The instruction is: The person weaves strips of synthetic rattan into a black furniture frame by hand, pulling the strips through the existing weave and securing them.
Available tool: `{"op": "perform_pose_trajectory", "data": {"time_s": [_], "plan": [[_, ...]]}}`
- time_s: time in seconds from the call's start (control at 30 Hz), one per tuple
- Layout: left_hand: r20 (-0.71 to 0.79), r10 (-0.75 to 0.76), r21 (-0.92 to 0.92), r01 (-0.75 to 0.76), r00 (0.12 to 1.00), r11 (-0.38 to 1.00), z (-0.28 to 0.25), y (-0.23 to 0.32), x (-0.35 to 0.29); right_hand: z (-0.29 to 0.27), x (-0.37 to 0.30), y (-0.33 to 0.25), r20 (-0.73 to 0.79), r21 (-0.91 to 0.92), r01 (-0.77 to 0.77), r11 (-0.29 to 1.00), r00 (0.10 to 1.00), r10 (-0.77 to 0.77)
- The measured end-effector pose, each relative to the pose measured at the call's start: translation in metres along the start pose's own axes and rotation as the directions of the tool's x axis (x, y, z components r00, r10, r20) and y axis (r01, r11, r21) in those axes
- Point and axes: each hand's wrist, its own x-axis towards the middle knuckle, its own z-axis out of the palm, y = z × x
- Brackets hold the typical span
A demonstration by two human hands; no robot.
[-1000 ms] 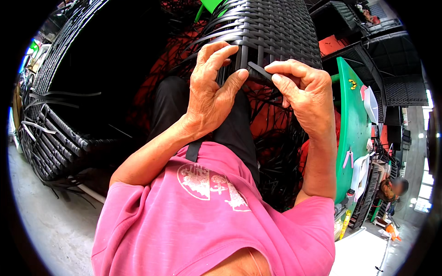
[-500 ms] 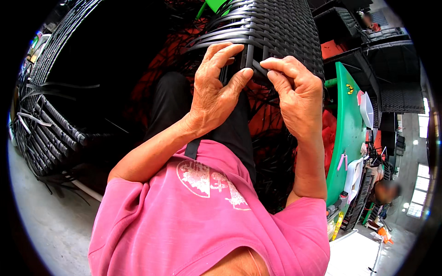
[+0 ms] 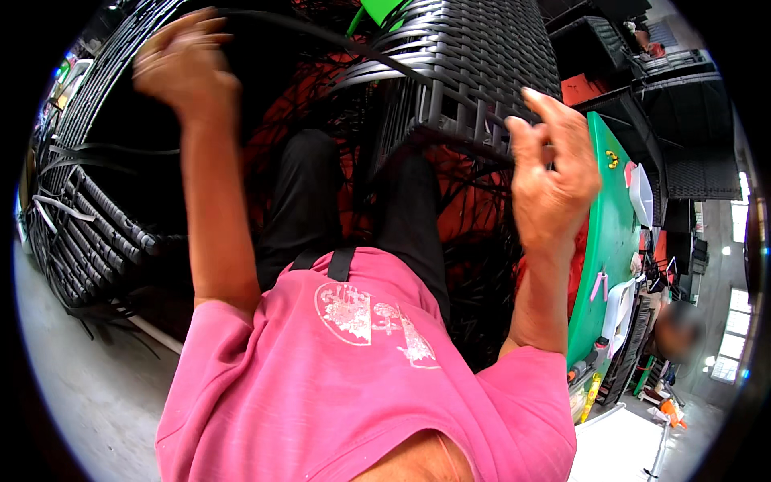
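Note:
The black woven wicker piece stands before my knees, its lower corner facing me. A long black plastic strip runs from that weave up to the left. My left hand, raised at the upper left and blurred by motion, is closed on the strip's far end and draws it out in a shallow curve. Just right of the woven corner is my right hand. Its thumb and forefinger are apart, with nothing visible between them. Several loose strip ends fan out from the weave's left side.
Another woven frame with loose strips stands on the left. At the right is a green board with a pink-handled tool and white trays. Tangled black strips lie below. A person is at the far right.
My left hand has swung from the woven corner to the upper left, pulling the strip out long. The right hand has come away from the strip, slightly rightward, and its fingers have parted.

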Motion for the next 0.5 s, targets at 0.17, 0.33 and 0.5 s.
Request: {"op": "perform_pose_trajectory", "data": {"time_s": [0.17,0.33,0.5], "plan": [[-0.038,0.599,0.887,-0.249,0.800,0.390,-0.043,-0.027,0.025,-0.034,-0.013,0.042,-0.101,-0.355,-0.053,0.933,0.995,0.018],[0.791,0.377,0.011,-0.627,0.483,0.779,0.023,0.048,-0.091,-0.039,-0.030,0.066,0.005,-0.181,-0.203,0.962,0.978,0.207],[0.828,0.291,0.104,-0.641,0.479,0.760,0.036,0.040,-0.095,-0.038,-0.035,0.071,-0.005,-0.110,-0.166,0.980,0.986,0.166]]}}
